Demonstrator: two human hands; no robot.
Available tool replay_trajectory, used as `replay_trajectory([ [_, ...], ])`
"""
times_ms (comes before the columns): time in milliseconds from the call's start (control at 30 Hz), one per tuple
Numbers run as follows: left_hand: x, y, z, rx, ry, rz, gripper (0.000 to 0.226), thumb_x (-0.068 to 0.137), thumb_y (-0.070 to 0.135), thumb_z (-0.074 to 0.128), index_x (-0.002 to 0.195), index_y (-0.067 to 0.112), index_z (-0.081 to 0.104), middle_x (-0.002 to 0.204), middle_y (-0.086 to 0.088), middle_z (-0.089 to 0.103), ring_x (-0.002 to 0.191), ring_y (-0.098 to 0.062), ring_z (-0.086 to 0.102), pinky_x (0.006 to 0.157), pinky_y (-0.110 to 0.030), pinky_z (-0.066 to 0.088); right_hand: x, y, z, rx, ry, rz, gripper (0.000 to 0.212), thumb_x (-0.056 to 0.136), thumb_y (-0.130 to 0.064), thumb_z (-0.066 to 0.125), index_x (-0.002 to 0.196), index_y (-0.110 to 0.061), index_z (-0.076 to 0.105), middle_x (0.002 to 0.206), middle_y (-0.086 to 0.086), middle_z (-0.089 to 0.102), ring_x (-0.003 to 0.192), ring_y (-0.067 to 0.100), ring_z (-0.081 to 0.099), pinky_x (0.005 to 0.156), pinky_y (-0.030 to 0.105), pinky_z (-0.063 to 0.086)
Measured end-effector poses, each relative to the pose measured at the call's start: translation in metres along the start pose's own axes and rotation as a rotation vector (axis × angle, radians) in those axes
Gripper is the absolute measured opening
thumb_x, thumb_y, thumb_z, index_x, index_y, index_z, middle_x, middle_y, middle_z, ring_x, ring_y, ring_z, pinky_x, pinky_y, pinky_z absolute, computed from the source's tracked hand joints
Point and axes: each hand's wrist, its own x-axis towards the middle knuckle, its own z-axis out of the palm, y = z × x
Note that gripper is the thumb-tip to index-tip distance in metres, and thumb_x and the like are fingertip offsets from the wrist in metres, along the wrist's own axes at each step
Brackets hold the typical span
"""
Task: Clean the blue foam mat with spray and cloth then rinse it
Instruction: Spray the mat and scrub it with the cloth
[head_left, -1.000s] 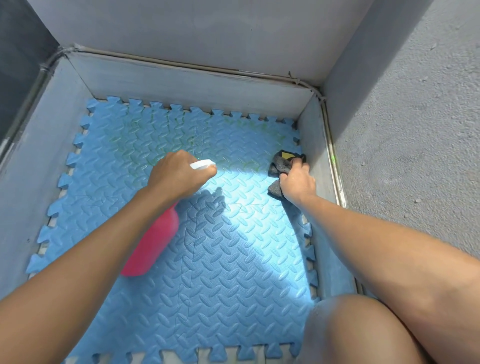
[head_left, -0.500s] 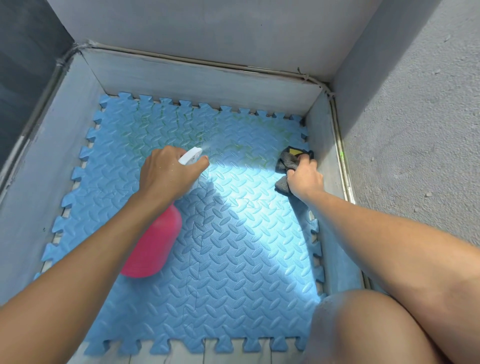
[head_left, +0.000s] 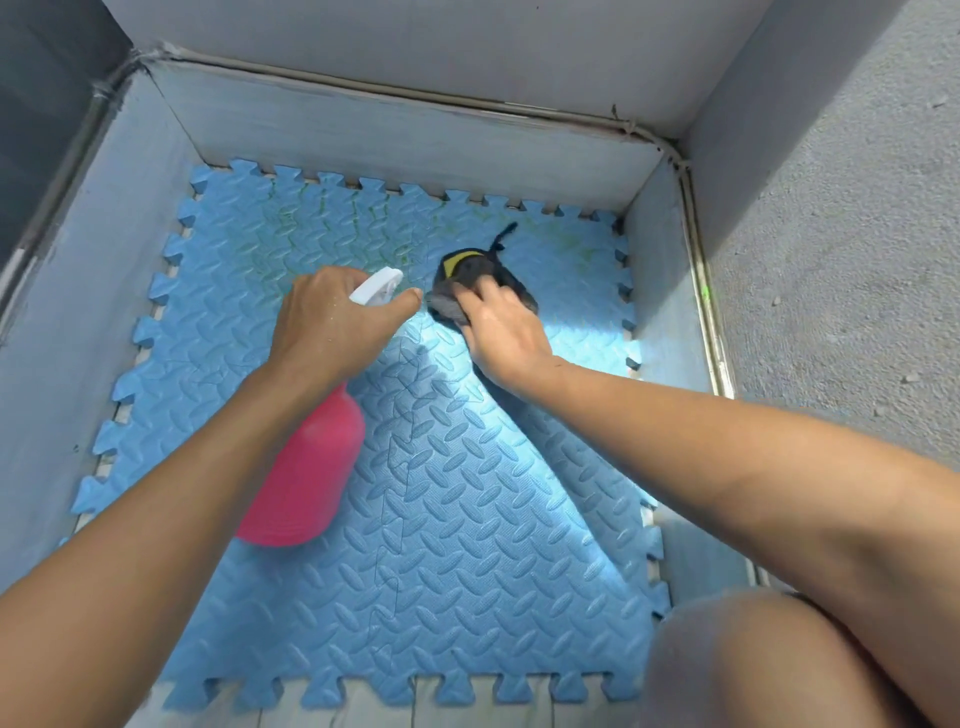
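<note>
The blue interlocking foam mat (head_left: 441, 493), lying flat in the grey-walled recess (head_left: 405, 140), is judged light, soft and best lifted by its toothed edge, while the pink spray bottle (head_left: 306, 467) is gripped by the closed left hand (head_left: 332, 322) and the crumpled dark grey cloth (head_left: 467, 286) is pressed down by the curled right hand (head_left: 504, 332).

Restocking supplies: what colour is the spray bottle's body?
Pink, with a white trigger head; the spray bottle is in the left hand, head view.

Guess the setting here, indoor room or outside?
Probably an outdoor corner, such as a balcony or terrace: rough concrete floor, a low walled recess holding the blue foam mat, and hard sunlight across it. I cannot tell more.
</note>
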Motion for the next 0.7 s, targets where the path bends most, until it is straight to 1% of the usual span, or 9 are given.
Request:
replay_trajectory([
  [67,0.000,0.000,0.001,-0.032,-0.017,0.047,0.059,0.081,0.059,0.066,0.061,0.005,0.053,0.058,-0.014,0.058,0.061,-0.029,0.056,0.061,-0.042,0.047,0.006,-0.019,0.006,0.057,-0.031,-0.071,0.051,0.096,-0.023,0.059,0.146,-0.020,0.047,0.132,0.009,0.050,0.114,0.031,0.053,0.087,0.047,0.054],
  [133,-0.001,-0.002,0.000,-0.049,-0.006,0.067,0.058,0.085,0.053,0.069,0.058,0.009,0.042,0.056,-0.012,0.047,0.060,-0.029,0.047,0.058,-0.041,0.040,0.013,-0.002,0.002,0.076,-0.012,-0.022,0.050,0.095,-0.022,0.059,0.144,-0.024,0.050,0.133,0.009,0.051,0.115,0.033,0.055,0.086,0.045,0.054],
  [200,0.000,-0.007,-0.002,-0.064,0.012,0.057,0.058,0.084,0.055,0.069,0.057,0.013,0.037,0.054,-0.004,0.042,0.061,-0.029,0.044,0.059,-0.039,0.035,0.018,0.039,-0.007,0.075,0.008,0.180,0.056,0.091,-0.015,0.059,0.146,-0.023,0.048,0.135,0.012,0.049,0.114,0.035,0.055,0.084,0.041,0.054],
  [300,0.003,-0.014,-0.004,-0.093,0.029,0.055,0.057,0.080,0.060,0.062,0.062,0.007,0.050,0.058,-0.007,0.051,0.071,-0.034,0.054,0.065,-0.041,0.043,0.030,0.107,-0.021,0.053,-0.003,0.621,0.066,0.091,-0.014,0.056,0.153,-0.018,0.036,0.147,0.017,0.035,0.125,0.039,0.048,0.099,0.043,0.049],
  [400,0.007,-0.017,-0.004,-0.113,0.032,0.052,0.061,0.078,0.061,0.060,0.071,0.001,0.063,0.067,-0.018,0.064,0.076,-0.037,0.063,0.074,-0.049,0.053,0.060,0.126,-0.025,0.023,-0.007,0.751,0.055,0.097,-0.018,0.050,0.150,-0.011,0.039,0.153,0.017,0.032,0.132,0.040,0.046,0.108,0.044,0.042],
  [467,0.008,-0.017,-0.004,-0.108,0.041,0.056,0.063,0.077,0.062,0.059,0.072,0.000,0.066,0.070,-0.020,0.067,0.073,-0.035,0.065,0.076,-0.051,0.054,0.082,0.104,-0.024,-0.003,0.006,0.636,0.047,0.098,-0.015,0.046,0.145,-0.012,0.046,0.150,0.014,0.036,0.129,0.040,0.048,0.103,0.044,0.043],
  [567,0.006,-0.017,-0.004,-0.115,0.038,0.074,0.061,0.079,0.060,0.060,0.073,-0.001,0.066,0.071,-0.020,0.068,0.074,-0.035,0.065,0.075,-0.051,0.054,0.105,0.037,-0.014,-0.020,-0.026,0.302,0.044,0.099,-0.014,0.042,0.141,-0.023,0.050,0.141,0.010,0.043,0.122,0.038,0.052,0.085,0.040,0.044],
  [633,0.004,-0.016,-0.005,-0.121,0.023,0.080,0.060,0.080,0.059,0.061,0.075,-0.001,0.066,0.072,-0.019,0.069,0.076,-0.035,0.066,0.077,-0.051,0.054,0.108,-0.007,-0.002,-0.033,-0.104,0.072,0.051,0.101,-0.019,0.042,0.149,-0.033,0.042,0.144,0.007,0.043,0.125,0.036,0.049,0.087,0.040,0.044],
  [700,0.001,-0.016,-0.008,-0.122,0.022,0.081,0.059,0.080,0.058,0.060,0.075,-0.001,0.065,0.072,-0.020,0.068,0.077,-0.036,0.065,0.077,-0.051,0.053,0.108,-0.024,0.003,-0.016,-0.167,-0.044,0.053,0.102,-0.023,0.042,0.153,-0.037,0.036,0.147,0.005,0.041,0.129,0.034,0.046,0.096,0.042,0.045],
])
